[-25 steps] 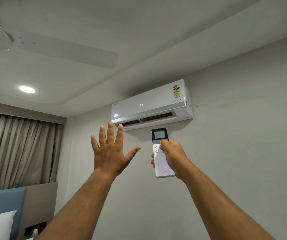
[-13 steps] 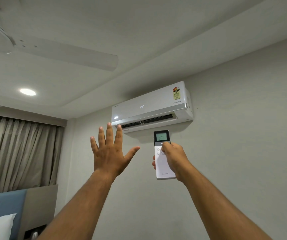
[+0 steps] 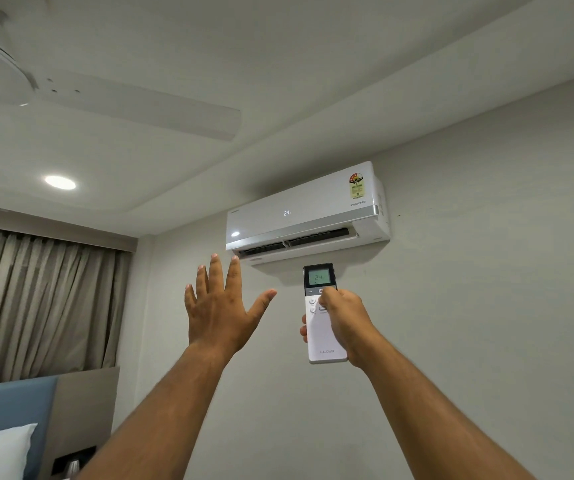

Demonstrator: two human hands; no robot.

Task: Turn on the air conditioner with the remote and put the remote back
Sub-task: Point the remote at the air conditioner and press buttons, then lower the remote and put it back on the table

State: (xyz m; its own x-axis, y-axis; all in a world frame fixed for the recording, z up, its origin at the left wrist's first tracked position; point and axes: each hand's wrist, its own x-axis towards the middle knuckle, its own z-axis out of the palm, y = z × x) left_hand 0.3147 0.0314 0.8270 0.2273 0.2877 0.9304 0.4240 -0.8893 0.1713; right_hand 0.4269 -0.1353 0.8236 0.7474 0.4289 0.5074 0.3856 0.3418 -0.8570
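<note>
Grey wall (image 3: 486, 306) carries a white air conditioner (image 3: 306, 213) high up near the ceiling, its front showing 24 and its lower flap open. A ceiling fan (image 3: 105, 109) spreads across the upper left, with curtains (image 3: 36, 299) below it. Both arms reach up — the left hand (image 3: 219, 313) is spread wide, palm toward the unit, holding nothing. The right hand (image 3: 344, 323) is wrapped around the white remote (image 3: 322, 337), upright just under the unit's bottom edge, thumb on its buttons — the screen reads 24.

Soft, even light from a ceiling downlight (image 3: 60, 182); sharp focus, wide-angle bending at edges.
</note>
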